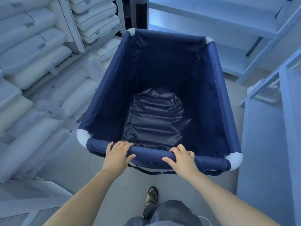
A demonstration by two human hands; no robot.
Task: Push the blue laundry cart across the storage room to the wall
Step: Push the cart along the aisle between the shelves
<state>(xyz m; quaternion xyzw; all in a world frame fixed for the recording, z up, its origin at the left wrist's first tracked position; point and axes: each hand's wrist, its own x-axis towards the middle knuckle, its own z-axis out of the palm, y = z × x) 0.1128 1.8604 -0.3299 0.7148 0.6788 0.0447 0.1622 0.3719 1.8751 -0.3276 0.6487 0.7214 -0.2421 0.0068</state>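
Note:
The blue laundry cart [104,98] fills the middle of the view, a deep navy fabric bin with white corner pieces and nothing inside it. Both hands grip its near rim bar. My left hand [117,153] wraps the bar left of centre, fingers over the top. My right hand [182,158] wraps it right of centre. The cart's far end points toward a dark doorway-like gap [138,12] between shelves.
Shelves stacked with white pillows [32,51] line the left side, close to the cart. Pale metal shelving [254,46] stands on the right and far right. A white cabinet side [268,152] is near the cart's right corner. My sandalled foot [152,198] is on the grey floor.

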